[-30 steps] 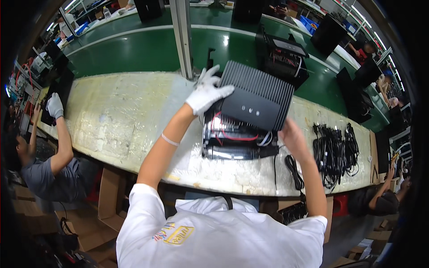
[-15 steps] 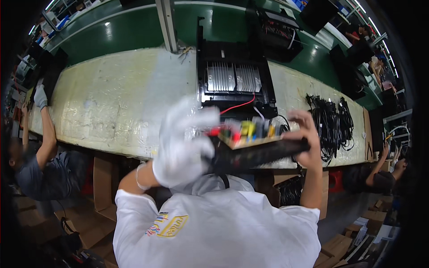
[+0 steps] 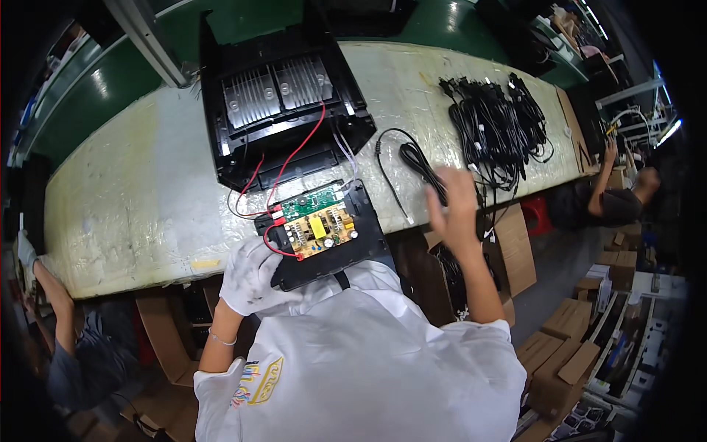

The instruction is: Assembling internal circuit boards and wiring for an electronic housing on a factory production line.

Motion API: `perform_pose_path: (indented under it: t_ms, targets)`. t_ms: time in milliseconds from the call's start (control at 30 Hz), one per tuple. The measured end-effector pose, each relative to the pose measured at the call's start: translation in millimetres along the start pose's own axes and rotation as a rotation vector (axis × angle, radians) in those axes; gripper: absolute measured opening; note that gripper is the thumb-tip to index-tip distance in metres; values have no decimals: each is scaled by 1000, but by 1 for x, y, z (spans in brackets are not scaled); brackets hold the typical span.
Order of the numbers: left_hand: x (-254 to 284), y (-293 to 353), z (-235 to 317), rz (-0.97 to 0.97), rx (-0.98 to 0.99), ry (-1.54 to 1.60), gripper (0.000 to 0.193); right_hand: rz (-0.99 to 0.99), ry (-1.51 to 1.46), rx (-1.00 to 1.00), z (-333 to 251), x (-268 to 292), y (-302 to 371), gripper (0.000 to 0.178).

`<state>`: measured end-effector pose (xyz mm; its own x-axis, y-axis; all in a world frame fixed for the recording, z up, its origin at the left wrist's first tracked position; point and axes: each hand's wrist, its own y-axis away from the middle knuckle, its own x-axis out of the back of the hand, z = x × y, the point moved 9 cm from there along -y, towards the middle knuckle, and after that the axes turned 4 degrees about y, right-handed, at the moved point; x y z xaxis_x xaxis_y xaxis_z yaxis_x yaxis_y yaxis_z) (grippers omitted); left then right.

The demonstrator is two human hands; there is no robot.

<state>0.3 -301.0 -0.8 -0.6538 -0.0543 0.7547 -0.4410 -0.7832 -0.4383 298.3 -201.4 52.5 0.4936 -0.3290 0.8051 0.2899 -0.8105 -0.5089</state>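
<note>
A black panel (image 3: 366,237) carries a green circuit board (image 3: 315,202) and a tan power board (image 3: 322,230); it lies at the table's near edge in front of me. My left hand (image 3: 252,278), in a white glove, grips the panel's left edge. Red and pale wires link the boards to a black housing (image 3: 265,160) with two silver heat sinks (image 3: 254,99) behind them. Bare and slightly blurred, my right hand (image 3: 459,214) is over the near end of a coiled black cable (image 3: 417,162), thumb and fingers apart.
A pile of black cables (image 3: 490,125) covers the table's right part. A metal post (image 3: 147,40) rises behind the housing. Cardboard boxes (image 3: 519,250) stand below the near edge. Other people sit at left (image 3: 92,346) and right (image 3: 600,199).
The panel with the boards has come down from a raised, tilted hold and now lies flat, boards up. My right hand has left it and is by the cable. The view has turned right.
</note>
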Motion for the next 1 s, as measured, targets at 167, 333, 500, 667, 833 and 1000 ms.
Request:
perform_pose_path:
  t_ms: [167,333,500,667,833,1000]
  targets:
    - [1,9,-1,68,-102,116,62,-113,299,56,29,-11,-9,33]
    - [22,-44,24,209,-136,178,48,-191,118,102,20,-2,-21,29]
    - [50,-163,59,230,-67,275,59,-174,161,252,-40,32,-54,35]
    - [-23,-212,45,-459,386,1085,42,177,244,532,-104,59,-76,35]
    - [16,-195,46,-355,464,1843,34,552,-280,430,-66,69,-46,30]
    - [41,-198,17,-103,412,1815,35,-393,-934,63,-71,-48,-37,41]
